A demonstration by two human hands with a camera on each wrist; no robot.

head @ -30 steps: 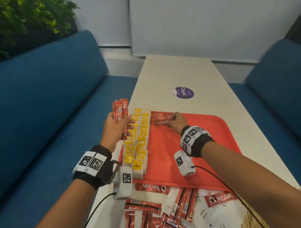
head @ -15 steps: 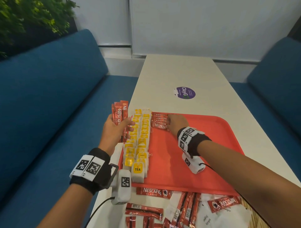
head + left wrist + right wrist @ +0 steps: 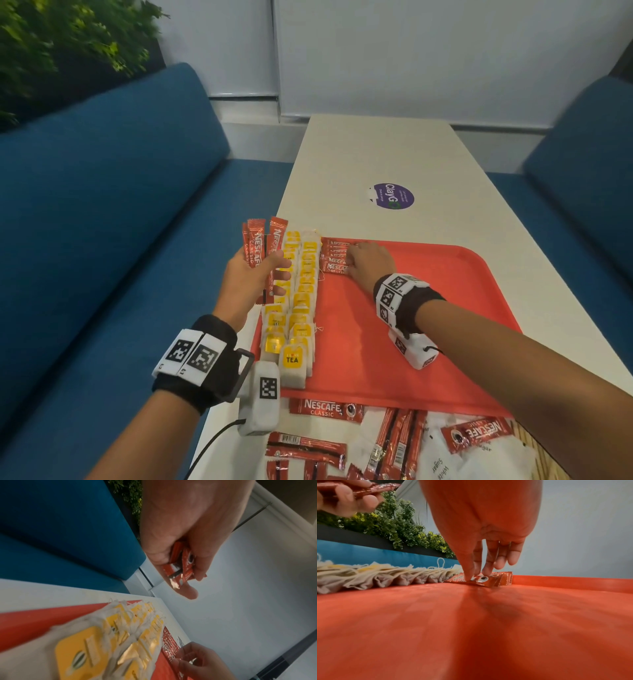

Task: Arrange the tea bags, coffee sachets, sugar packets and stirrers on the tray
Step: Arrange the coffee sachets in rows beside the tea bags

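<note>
The tea bags (image 3: 296,301) already lie in two overlapping rows along the left side of the red tray (image 3: 445,308), and a few coffee sachets (image 3: 334,255) sit just beside those rows at the tray's far edge, where the right hand (image 3: 368,262) presses its straight fingertips (image 3: 471,573) down on them. The left hand (image 3: 251,274) grips a bundle of sachets (image 3: 263,245) above the tray's left edge. More coffee sachets (image 3: 325,407) and white sugar packets (image 3: 442,459) lie loose off the tray's near edge, so I judge most of the job is left; no stirrers are clearly visible.

I read "NESCAFE CLASSIC" on the red coffee sachets (image 3: 326,409), "TEA" on a yellow tea bag tag (image 3: 292,357), "ClayG" on the purple sticker (image 3: 392,196), "White Sugar" on a white packet (image 3: 440,466).
</note>
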